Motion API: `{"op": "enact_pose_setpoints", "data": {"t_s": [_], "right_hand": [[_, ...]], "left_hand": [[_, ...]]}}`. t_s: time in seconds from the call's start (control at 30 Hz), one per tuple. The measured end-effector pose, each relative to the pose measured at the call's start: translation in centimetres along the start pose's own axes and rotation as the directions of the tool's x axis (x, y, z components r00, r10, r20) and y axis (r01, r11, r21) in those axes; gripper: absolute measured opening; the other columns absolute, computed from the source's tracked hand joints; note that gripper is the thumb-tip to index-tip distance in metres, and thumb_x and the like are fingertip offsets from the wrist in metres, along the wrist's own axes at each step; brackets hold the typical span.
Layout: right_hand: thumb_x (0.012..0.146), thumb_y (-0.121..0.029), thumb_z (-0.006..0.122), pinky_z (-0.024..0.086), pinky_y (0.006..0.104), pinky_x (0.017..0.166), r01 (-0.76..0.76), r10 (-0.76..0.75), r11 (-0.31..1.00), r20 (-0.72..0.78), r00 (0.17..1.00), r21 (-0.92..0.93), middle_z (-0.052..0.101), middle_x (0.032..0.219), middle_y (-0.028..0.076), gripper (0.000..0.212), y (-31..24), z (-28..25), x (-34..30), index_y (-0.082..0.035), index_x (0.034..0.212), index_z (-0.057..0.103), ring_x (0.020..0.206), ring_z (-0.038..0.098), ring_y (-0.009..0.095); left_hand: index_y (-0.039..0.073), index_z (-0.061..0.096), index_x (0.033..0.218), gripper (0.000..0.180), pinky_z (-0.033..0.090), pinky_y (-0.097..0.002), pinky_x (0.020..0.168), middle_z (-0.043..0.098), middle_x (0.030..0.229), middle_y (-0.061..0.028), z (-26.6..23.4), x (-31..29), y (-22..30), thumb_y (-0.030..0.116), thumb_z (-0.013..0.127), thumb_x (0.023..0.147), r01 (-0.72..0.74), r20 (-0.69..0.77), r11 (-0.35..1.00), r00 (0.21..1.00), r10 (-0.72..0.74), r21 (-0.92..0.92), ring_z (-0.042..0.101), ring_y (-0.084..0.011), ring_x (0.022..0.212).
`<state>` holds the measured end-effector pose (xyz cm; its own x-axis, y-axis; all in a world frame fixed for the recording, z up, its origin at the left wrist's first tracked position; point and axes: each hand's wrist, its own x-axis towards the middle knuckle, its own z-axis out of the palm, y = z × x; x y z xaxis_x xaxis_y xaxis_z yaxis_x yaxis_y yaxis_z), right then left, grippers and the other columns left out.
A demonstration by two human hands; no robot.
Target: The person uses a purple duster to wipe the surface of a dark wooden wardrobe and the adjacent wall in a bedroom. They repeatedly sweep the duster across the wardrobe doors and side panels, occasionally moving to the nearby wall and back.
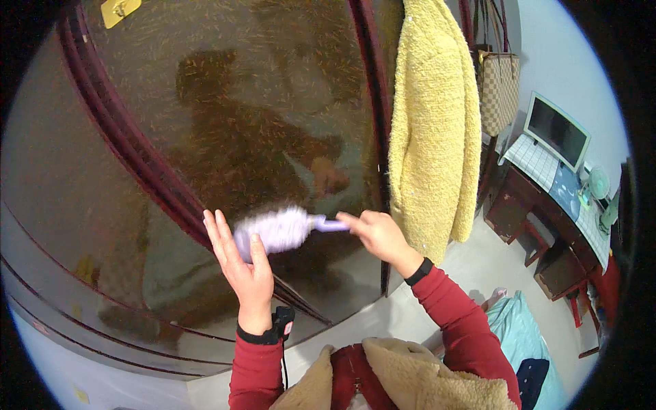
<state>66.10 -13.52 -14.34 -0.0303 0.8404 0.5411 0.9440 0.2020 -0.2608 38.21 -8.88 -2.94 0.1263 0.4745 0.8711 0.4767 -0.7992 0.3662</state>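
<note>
A fluffy pale lilac duster [277, 230] is raised in front of a dark, glossy door panel [239, 123], its head slightly blurred. My right hand [376, 234] is closed around the duster's purple handle [333, 225]. At the other end, my left hand [244, 263] is stretched out flat, with the thumb in front of the fluffy head and the fingers to its left. I cannot tell whether the left palm presses on the fibres. Both wrists carry black bands.
Right of the panel hangs a yellow fleecy garment [434, 130], with a checked handbag [499, 92] beyond it. Farther right, a dark wooden desk [523, 198] bears a monitor [557, 130] and a small green fan [596, 183]. A light turquoise cloth bundle [523, 328] lies at lower right.
</note>
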Motion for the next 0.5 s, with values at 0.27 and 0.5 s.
{"op": "enact_pose_setpoints", "data": {"t_s": [0.27, 0.5], "right_hand": [[0.102, -0.016, 0.059, 0.053, 0.0386, 0.079, -0.122, 0.284, 0.823, -0.216, 0.934, 0.555, 0.069, 0.101, 0.012, 0.044, 0.2, 3.2, -1.2, -0.012, 0.146, 0.055, 0.087, 0.065, 0.025], [0.105, -0.015, 0.055, 0.051, 0.0370, 0.064, -0.121, 0.421, 0.774, -0.363, 0.831, 0.621, 0.059, 0.080, 0.008, 0.038, -0.8, 4.7, -1.7, -0.009, 0.142, 0.056, 0.069, 0.060, 0.020]], "left_hand": [[0.001, 0.035, 0.158, 0.066, 0.020, -0.0473, 0.125, 0.022, 0.168, -0.0234, 1.2, -1.5, -0.1, 0.011, 0.061, 0.098, 0.014, 0.073, 1.000, 0.997, -0.014, -0.004, 0.022, -0.0386, 0.156], [0.003, 0.034, 0.159, 0.068, 0.021, -0.0472, 0.125, 0.020, 0.169, -0.0223, 1.6, -2.1, -0.5, 0.009, 0.062, 0.097, 0.031, 0.122, 0.999, 0.992, -0.034, 0.024, 0.021, -0.0387, 0.156]]}}
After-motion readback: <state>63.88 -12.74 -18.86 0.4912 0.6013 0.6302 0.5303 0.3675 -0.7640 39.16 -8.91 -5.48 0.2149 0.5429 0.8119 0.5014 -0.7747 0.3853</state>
